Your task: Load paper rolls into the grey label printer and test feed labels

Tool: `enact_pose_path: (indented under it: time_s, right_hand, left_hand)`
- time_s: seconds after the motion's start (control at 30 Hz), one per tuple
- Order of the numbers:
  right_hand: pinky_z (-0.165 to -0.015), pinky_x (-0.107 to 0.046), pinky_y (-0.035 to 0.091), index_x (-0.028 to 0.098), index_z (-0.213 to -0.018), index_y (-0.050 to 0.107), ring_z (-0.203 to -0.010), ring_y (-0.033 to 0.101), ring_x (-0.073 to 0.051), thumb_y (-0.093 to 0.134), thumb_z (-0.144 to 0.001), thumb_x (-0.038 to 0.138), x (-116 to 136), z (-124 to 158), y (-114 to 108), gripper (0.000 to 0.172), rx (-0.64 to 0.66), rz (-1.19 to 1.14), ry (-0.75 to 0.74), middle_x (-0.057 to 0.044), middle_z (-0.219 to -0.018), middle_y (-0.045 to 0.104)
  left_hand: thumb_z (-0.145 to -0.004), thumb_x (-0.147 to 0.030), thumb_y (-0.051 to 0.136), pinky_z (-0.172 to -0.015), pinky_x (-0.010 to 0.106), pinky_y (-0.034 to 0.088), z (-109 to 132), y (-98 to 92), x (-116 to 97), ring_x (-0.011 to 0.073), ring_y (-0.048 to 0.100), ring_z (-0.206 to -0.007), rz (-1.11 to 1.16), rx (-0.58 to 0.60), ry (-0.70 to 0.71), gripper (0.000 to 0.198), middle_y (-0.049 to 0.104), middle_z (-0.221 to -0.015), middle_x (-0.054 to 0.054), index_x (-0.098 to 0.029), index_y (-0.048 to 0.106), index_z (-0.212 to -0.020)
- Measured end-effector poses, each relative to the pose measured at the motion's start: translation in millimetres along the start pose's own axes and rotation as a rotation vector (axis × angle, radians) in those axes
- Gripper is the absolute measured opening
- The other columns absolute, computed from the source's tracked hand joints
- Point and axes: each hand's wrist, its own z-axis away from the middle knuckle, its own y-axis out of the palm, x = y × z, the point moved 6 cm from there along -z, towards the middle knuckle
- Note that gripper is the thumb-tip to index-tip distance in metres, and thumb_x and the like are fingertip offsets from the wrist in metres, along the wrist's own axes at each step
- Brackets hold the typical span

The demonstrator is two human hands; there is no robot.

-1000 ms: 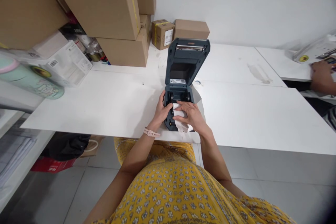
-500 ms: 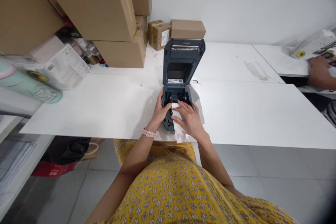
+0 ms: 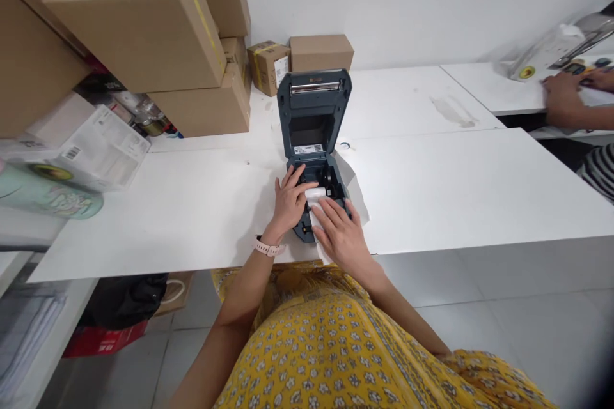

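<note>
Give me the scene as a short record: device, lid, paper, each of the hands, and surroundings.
device: dark boxy machine on the white table
lid: hinged lid raised, open
paper: white paper in the machine, running out over its front
left hand: left hand, fingers spread over the machine's left side
right hand: right hand laid over the paper
behind: two small cardboard boxes
far left: green bottle, lying tilted

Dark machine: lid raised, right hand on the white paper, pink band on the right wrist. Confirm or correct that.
Wrong wrist: the head view shows the pink band on the left wrist. The rest stands.
</note>
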Motion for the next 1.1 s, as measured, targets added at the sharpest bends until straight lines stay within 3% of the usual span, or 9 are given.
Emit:
enact_pose_path:
  time_s: [0.2,0.53,1.1]
  right_hand:
    - [-0.127,-0.056,0.034,0.022,-0.157,0.051,-0.152,0.051,-0.028,0.046,-0.11,0.032,11,26,4,0.049,0.018,-0.022,-0.043,-0.011,-0.164,0.053]
    - [-0.121,-0.053,0.043,0.02,-0.15,0.059,-0.151,0.051,-0.029,0.049,-0.109,0.042,17,23,2,0.047,0.039,-0.06,-0.033,-0.014,-0.164,0.052]
    - [-0.12,-0.051,0.045,0.02,-0.148,0.059,-0.147,0.055,-0.027,0.05,-0.109,0.041,14,29,-5,0.046,0.05,-0.081,-0.064,-0.012,-0.162,0.055]
  left_hand:
    - [-0.092,-0.006,0.043,-0.133,0.069,0.012,-1,1.6,6,0.0297,0.024,-0.166,0.086,-0.007,-0.001,0.053,0.047,-0.17,-0.002,-0.033,0.077,-0.123]
    - [-0.094,-0.01,0.044,-0.135,0.065,0.012,-1,0.8,8,0.0275,0.019,-0.168,0.172,0.018,-0.021,0.052,0.042,-0.172,-0.001,-0.032,0.073,-0.13]
    - [-0.099,-0.015,0.045,-0.136,0.064,0.011,1,2.4,11,0.0269,0.015,-0.169,0.213,0.026,-0.01,0.046,0.038,-0.174,-0.002,-0.033,0.072,-0.133]
